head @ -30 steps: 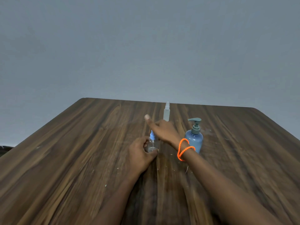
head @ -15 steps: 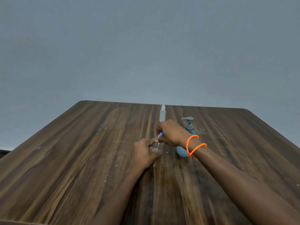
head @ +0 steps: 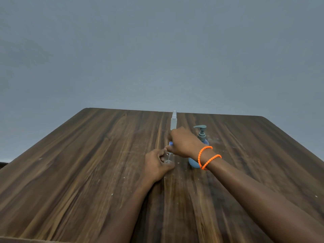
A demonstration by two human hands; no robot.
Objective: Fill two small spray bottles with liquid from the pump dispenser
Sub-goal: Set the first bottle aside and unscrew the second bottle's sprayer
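1. Since the earlier frame the right hand (head: 184, 143) has closed over the blue cap (head: 170, 143)
2. The left hand (head: 157, 163) curls round the small clear spray bottle (head: 168, 157) standing on the tabletop (head: 87, 163)
3. Step: likely unscrewing; next, a twist and lift, then the pump dispenser (head: 201, 135); the second spray bottle (head: 173, 121) waits behind

The bench (head: 87, 172) lies bare to the left and to the far right, so a hand can pass there. In the middle stand three obstacles close together: the tall spray bottle (head: 173, 122), the pump dispenser (head: 201, 135) and the small bottle (head: 169, 156)
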